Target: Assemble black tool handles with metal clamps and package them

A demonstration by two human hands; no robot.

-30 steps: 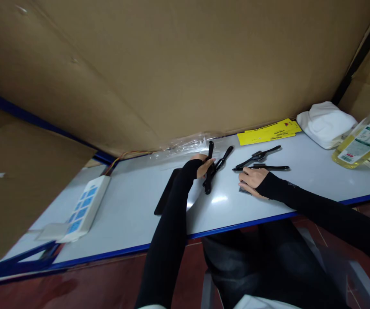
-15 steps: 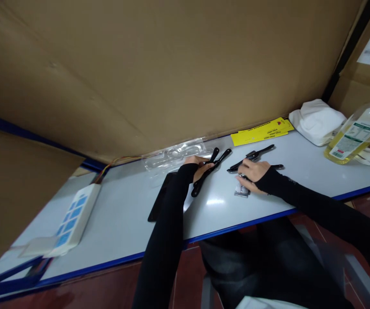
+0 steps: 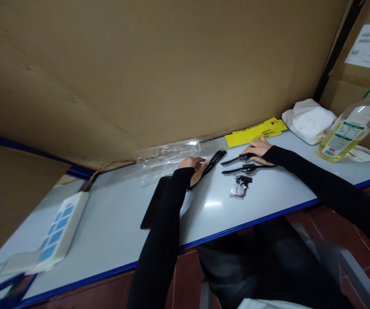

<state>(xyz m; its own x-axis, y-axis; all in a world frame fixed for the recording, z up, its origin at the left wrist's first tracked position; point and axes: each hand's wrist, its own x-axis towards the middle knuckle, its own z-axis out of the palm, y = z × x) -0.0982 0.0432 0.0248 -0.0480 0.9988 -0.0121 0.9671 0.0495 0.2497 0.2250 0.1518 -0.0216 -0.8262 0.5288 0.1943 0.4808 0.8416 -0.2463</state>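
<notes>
My left hand (image 3: 194,166) is closed around two long black bars (image 3: 216,159), lying close together and slanting up to the right. My right hand (image 3: 259,150) has its fingers on a black lever-like part (image 3: 236,159) near the yellow cards. Just below it, a second black part (image 3: 248,169) of similar shape lies on the table. Nearer the front edge are small black metal pieces (image 3: 244,180) and a small clear bag (image 3: 237,191) with pale contents. A flat black object (image 3: 154,204) is partly covered by my left forearm.
Clear plastic packaging (image 3: 168,159) lies along the cardboard wall. Yellow cards (image 3: 252,134), a white cloth bundle (image 3: 309,121) and a bottle of yellow liquid (image 3: 344,135) stand to the right. A white power strip (image 3: 59,231) is at the left.
My right hand has moved up from the small bag to the upper black part, uncovering the small pieces. The crossed bars in my left hand now lie together. The view has shifted slightly.
</notes>
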